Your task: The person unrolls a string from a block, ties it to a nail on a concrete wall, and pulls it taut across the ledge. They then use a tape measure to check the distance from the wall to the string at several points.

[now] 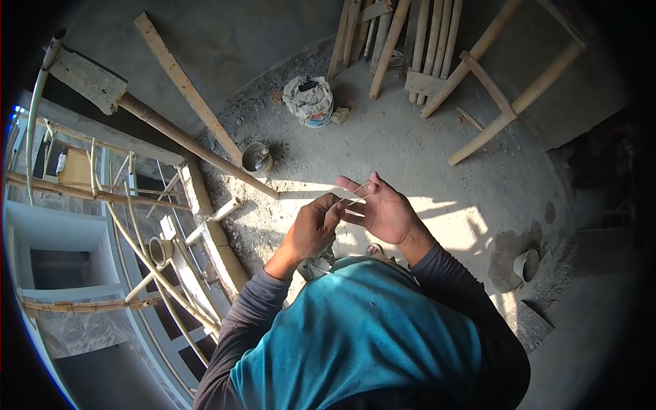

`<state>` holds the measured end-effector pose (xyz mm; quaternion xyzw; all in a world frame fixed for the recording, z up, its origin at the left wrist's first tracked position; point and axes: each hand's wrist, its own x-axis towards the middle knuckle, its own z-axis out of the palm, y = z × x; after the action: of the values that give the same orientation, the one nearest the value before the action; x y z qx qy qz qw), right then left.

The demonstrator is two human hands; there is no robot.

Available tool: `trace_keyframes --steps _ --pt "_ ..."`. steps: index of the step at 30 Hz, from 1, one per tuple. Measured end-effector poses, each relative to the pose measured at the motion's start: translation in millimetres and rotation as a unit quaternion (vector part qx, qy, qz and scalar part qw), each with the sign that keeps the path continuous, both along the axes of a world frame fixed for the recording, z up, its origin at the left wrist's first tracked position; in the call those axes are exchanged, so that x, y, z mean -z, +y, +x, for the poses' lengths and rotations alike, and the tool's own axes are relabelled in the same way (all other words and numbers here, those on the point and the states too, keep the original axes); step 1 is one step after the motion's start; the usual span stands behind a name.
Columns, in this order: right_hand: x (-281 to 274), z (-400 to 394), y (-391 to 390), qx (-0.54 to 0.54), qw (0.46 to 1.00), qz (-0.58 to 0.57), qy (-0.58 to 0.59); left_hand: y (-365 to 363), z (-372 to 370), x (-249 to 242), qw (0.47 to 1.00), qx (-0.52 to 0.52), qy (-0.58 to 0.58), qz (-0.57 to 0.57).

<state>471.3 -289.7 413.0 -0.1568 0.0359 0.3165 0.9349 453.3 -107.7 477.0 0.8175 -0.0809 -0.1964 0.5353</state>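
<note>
A thin pale string point(357, 195) runs in two strands between my hands, in front of my teal shirt. My left hand point(313, 227) is closed, pinching the string between thumb and curled fingers. My right hand point(388, 213) faces palm up and holds the strands at its thumb and forefinger, while its other fingers stretch toward the left hand. Below my left hand, a crumpled greyish material point(318, 264) shows at the shirt's edge. Part of a foot point(375, 250) appears beneath my hands on the sunlit floor.
A bucket point(257, 157) and a bag-covered tub point(309, 101) stand ahead. Wooden poles point(437, 41) and a wooden frame point(509, 113) lean at the back. Another bucket point(526, 264) is at right. To the left, a low ledge point(220, 247) borders a drop with bamboo scaffolding point(147, 249).
</note>
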Motion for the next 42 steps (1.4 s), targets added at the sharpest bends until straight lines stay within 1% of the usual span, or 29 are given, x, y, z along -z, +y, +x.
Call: trace_keyframes --steps 1,2,4,5,6,7,8,10,11,13,14,16,17,18,19,20,21,22,24,25,26,28,30,31,33,35,37,40,42 --pt "6 -1 -2 0.010 0.999 -0.003 -0.039 -1 -3 2 1.000 -0.005 -0.011 -0.011" --pt "3 -3 -2 0.009 0.999 -0.001 -0.040 -1 -6 5 1.000 -0.006 -0.012 -0.010" --pt "-6 -8 -1 0.054 0.996 -0.065 -0.037 -1 -11 10 0.999 -0.010 -0.037 -0.023" --pt "-5 -11 1 0.053 0.996 -0.065 -0.039 -2 -12 11 0.999 -0.011 -0.039 -0.023" --pt "0 -13 3 0.086 0.984 -0.127 -0.092 -4 -14 12 0.999 -0.008 -0.040 -0.007" --pt "5 -16 5 0.119 0.964 -0.188 -0.144 -6 -16 12 0.999 -0.004 -0.041 0.008" --pt "12 -17 8 0.156 0.947 -0.234 -0.152 -8 -17 13 0.999 -0.004 -0.041 0.008" --pt "22 -17 15 0.286 0.868 -0.297 -0.277 -14 -19 14 0.994 0.028 -0.098 0.026" --pt "20 -18 14 0.288 0.867 -0.299 -0.276 -19 -20 16 0.991 0.034 -0.124 0.026" --pt "13 -22 12 0.263 0.905 -0.298 -0.153 -22 -20 21 0.991 0.044 -0.125 0.029" --pt "16 -23 10 0.263 0.904 -0.300 -0.152 -22 -19 23 0.990 0.052 -0.128 0.034" --pt "23 -23 1 0.222 0.923 -0.263 -0.174 -22 -16 22 0.991 0.047 -0.120 0.021" --pt "21 -22 -2 0.210 0.913 -0.279 -0.212 -20 -15 20 0.993 0.042 -0.111 0.011" --pt "16 -22 -7 0.208 0.913 -0.280 -0.213 -17 -14 19 0.993 0.040 -0.110 0.010" --pt "10 -22 -13 0.159 0.873 -0.364 -0.282 -13 -11 18 0.994 0.051 -0.093 0.020" --pt "4 -21 -18 0.109 0.820 -0.442 -0.347 -10 -9 16 0.995 0.063 -0.075 0.029" --pt "-2 -19 -21 0.113 0.753 -0.506 -0.406 -8 -6 6 0.994 0.074 -0.032 0.075" --pt "-13 -19 -22 0.111 0.753 -0.506 -0.406 -7 -6 8 0.994 0.073 -0.031 0.074" --pt "-37 -21 -26 0.061 0.639 -0.620 -0.452 -5 -6 13 0.989 0.088 -0.072 0.092" --pt "-43 -22 -24 0.079 0.576 -0.658 -0.478 -5 -6 13 0.989 0.089 -0.073 0.092" --pt "-43 -22 -23 0.081 0.575 -0.659 -0.478 -6 -7 12 0.988 0.078 -0.097 0.097" --pt "-43 -20 -20 0.164 0.445 -0.689 -0.548 -9 -7 11 0.985 0.067 -0.123 0.101" --pt "-45 -20 -16 0.181 0.442 -0.690 -0.544 -11 -9 11 0.977 0.033 -0.179 0.108" --pt "-46 -21 -15 0.198 0.441 -0.690 -0.539 -13 -11 10 0.978 0.031 -0.178 0.107" --pt "-43 -21 -14 0.185 0.438 -0.694 -0.540 -14 -12 6 0.988 0.008 -0.138 0.064" --pt "-42 -22 -13 0.172 0.436 -0.700 -0.539 -15 -12 6 0.991 -0.008 -0.121 0.055" --pt "-43 -24 -12 0.157 0.456 -0.684 -0.546 -16 -13 8 0.993 -0.023 -0.104 0.046" --pt "-41 -26 -12 0.144 0.459 -0.683 -0.550 -15 -12 18 0.996 -0.036 -0.086 0.012" --pt "-40 -28 -11 0.137 0.471 -0.683 -0.542 -17 -12 22 0.973 -0.052 -0.227 0.003"
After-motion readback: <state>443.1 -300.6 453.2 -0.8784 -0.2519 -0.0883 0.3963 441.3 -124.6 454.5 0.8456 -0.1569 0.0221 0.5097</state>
